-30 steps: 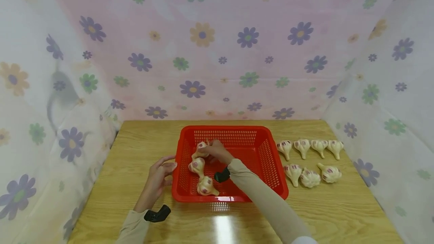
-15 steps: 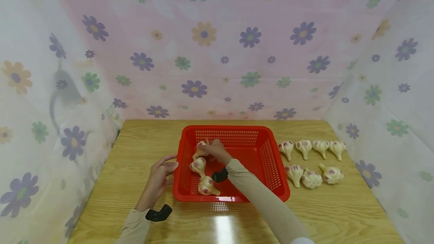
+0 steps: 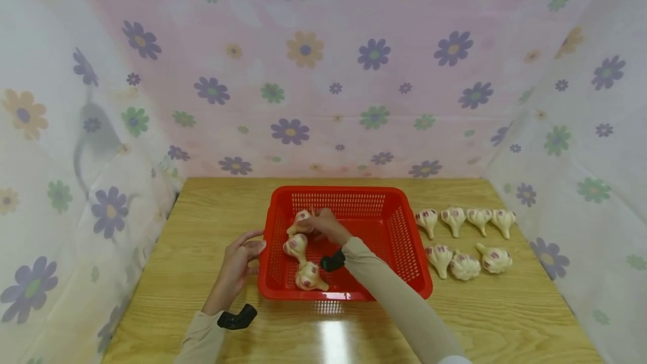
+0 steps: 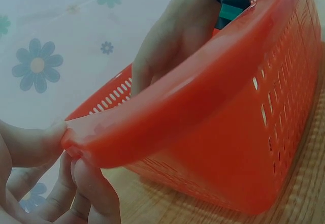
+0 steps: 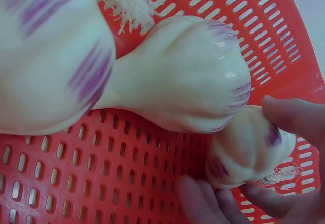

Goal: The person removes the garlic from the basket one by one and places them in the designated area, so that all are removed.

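Note:
My left hand (image 3: 236,260) is at the left side of a red plastic basket (image 3: 349,295), its thumb above and fingers below the rim (image 4: 152,112), pinching it. Inside the basket's far left corner, my right hand (image 3: 328,226) grips a garlic bulb (image 5: 249,145) with thumb and fingers around it. Beside it lies a second garlic bulb (image 3: 295,246), and nearer the front wall a third bulb (image 3: 309,277) with its stem toward the right. All three are cream with purple streaks. In the right wrist view, white roots (image 5: 282,176) stick out from the held bulb.
Right of the basket, several garlic bulbs lie on the wooden table (image 3: 212,201): a back row (image 3: 453,218) with stems toward me and a front row (image 3: 465,266) in mixed directions. Flower-printed cloth (image 3: 333,72) walls the table at the back and both sides.
The bulb in my right hand has turned slightly within the fingers. My left hand stays on the rim, and the other bulbs keep their places.

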A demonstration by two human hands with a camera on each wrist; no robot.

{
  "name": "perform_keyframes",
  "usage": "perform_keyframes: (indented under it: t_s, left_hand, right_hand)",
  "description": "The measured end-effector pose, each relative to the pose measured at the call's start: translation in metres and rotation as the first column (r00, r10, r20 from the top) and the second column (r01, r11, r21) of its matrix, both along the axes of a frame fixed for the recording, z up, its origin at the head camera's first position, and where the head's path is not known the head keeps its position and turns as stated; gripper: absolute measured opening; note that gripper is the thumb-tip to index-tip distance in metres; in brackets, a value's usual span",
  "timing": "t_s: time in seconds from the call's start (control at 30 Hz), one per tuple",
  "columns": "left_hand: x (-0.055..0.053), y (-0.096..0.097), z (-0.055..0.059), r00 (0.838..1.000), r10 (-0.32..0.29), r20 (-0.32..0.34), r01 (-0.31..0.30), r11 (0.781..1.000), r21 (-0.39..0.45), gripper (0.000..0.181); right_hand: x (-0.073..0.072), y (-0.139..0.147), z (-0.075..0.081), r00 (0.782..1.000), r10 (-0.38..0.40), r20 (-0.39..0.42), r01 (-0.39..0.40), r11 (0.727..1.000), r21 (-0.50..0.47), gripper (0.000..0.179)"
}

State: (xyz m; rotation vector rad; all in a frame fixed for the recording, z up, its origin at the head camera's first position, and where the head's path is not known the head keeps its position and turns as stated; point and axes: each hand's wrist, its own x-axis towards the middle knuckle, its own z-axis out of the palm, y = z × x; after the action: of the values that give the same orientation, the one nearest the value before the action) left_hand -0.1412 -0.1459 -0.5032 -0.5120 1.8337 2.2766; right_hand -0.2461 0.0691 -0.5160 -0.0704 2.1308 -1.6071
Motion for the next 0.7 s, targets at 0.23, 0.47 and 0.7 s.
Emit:
perform_keyframes:
  t_s: [0.23,0.47,0.7]
  left_hand:
    - [0.0,0.0007,-0.0001,1.0,-0.002,-0.001,0.002,1.0,-0.015,0.04]
    - [0.0004,0.0003,0.0,1.0,0.003,-0.001,-0.003,1.0,-0.016,0.039]
    - [-0.0003,0.0001,-0.0008,1.0,0.003,-0.003,-0.004,1.0,-0.009,0.039]
  right_hand:
    - [0.0011,0.0054,0.0002,0.994,0.11,-0.015,-0.11,0.994,0.014,0.027]
    - [-0.0017,0.0031,-0.0003,0.993,0.122,-0.005,-0.122,0.993,0.008,0.035]
    - [-0.005,0.0026,-0.0016,0.999,0.025,-0.021,-0.026,0.999,-0.031,0.034]
